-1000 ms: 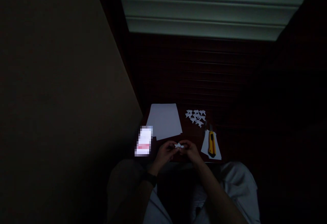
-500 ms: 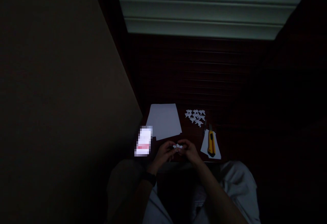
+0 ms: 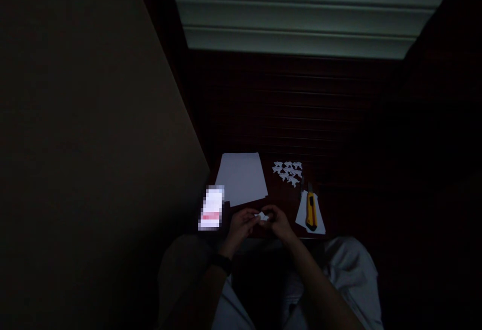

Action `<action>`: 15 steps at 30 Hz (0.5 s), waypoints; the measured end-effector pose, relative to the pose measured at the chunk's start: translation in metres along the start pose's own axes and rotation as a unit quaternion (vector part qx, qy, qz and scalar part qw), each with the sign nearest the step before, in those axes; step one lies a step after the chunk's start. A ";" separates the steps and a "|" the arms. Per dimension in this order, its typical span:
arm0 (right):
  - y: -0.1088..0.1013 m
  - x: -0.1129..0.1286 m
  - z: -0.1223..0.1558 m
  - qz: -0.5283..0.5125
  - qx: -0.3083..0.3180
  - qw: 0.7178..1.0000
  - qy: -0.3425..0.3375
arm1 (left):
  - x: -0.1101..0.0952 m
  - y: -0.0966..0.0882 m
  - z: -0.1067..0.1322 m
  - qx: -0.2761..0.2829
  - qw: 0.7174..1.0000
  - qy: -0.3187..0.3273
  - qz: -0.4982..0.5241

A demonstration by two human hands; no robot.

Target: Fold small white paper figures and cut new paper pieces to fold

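Between my two hands, near the table's front edge, is a small white piece of folded paper [image 3: 262, 216]. My left hand [image 3: 243, 223] pinches it from the left, a dark band on that wrist. From the right, the fingers of my right hand [image 3: 278, 222] are closed on its other side. Fingertips cover parts of the paper, and the dim light hides its finer folds. Beyond my hands lies a cluster of small folded white paper shapes [image 3: 288, 172].
A stack of white paper sheets [image 3: 241, 179] lies at the back left of the dark table [image 3: 278, 199]. A lit, pixelated screen [image 3: 212, 208] is at the left edge. On the right, a yellow utility knife [image 3: 311, 212] rests on smaller white paper pieces [image 3: 321, 224].
The folded paper has turned slightly between my fingers and shows a different outline. My fingers have shifted a little; the things on the table are unmoved.
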State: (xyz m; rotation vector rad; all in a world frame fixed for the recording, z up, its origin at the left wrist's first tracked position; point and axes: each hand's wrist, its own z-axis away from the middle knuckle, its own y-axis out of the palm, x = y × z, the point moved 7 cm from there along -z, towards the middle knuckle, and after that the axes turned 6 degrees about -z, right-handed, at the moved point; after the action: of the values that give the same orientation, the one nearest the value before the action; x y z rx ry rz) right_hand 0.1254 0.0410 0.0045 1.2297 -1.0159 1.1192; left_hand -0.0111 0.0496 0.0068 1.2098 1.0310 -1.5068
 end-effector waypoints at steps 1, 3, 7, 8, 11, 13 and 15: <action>0.000 0.001 0.000 0.008 0.000 1.000 -0.006 | 0.001 0.000 -0.001 -0.006 1.000 0.001 -0.001; 0.000 0.002 -0.001 0.015 0.002 1.000 -0.006 | 0.002 -0.001 -0.002 -0.019 1.000 0.006 0.000; 0.002 -0.002 -0.001 0.001 0.013 1.000 0.025 | 0.000 0.000 -0.003 -0.027 0.999 0.025 0.008; 0.002 -0.004 -0.001 -0.003 0.012 0.999 0.034 | -0.002 0.000 -0.002 -0.029 0.999 0.032 0.011; -0.001 -0.009 -0.002 -0.003 -0.009 0.999 0.046 | -0.007 0.000 -0.001 -0.032 0.998 0.044 0.017; -0.002 -0.010 -0.002 0.000 -0.017 0.999 0.044 | -0.006 0.001 -0.001 -0.026 0.999 0.037 0.016; -0.001 -0.010 -0.002 0.002 -0.011 0.999 0.038 | -0.003 0.002 -0.002 -0.013 0.999 0.027 0.015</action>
State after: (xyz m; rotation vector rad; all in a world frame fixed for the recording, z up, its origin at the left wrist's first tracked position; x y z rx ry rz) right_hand 0.1248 0.0422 -0.0056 1.1588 -0.9717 1.1460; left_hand -0.0087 0.0511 0.0094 1.2488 1.0609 -1.4388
